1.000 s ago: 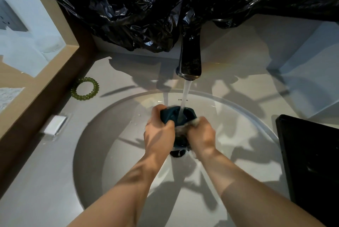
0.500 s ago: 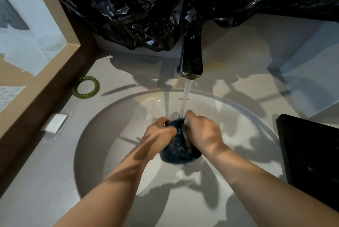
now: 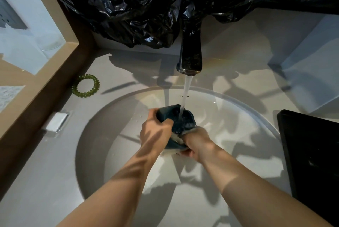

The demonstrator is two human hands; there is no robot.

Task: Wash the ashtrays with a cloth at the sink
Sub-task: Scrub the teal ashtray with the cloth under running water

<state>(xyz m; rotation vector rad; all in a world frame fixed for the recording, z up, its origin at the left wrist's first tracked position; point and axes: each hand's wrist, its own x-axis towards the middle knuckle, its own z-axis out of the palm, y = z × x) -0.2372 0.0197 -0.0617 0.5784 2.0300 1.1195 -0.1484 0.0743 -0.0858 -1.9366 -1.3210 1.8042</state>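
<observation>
Grip looks OK, left hand (image 3: 156, 132) fingers curled round the ashtray (image 3: 170, 114), right hand (image 3: 197, 144) pinching the cloth (image 3: 176, 137) against its near rim; suggest rotating it under the tap (image 3: 190, 58) stream while wiping.

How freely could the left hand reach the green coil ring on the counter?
Probably yes: nothing lies between the left hand and the green coil ring, but that hand grips the ashtray and must let go first.
</observation>
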